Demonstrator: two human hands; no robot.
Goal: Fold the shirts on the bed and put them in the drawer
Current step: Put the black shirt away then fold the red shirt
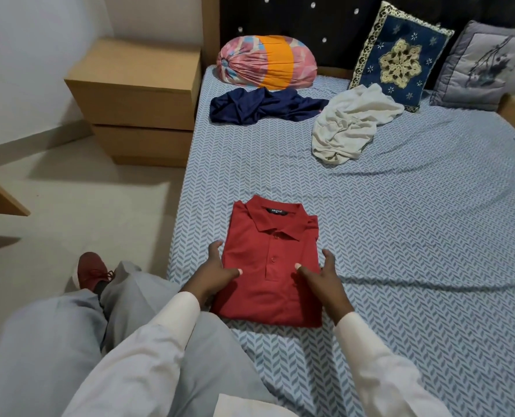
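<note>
A: Landmark: folded polo shirt, lying on the bed near its left edge. What sits around it?

B: Left hand at its left side, right hand at its right side. Behind it, two crumpled shirts: one straight back, another back-right. Pillows beyond those, against the headboard. Drawer unit back-left, beside the bed.

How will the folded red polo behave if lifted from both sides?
Probably floppy: the red polo is soft knit, so its middle may sag between the left hand and right hand. Likely light. The stacked folds could slide open unless supported underneath.
</note>
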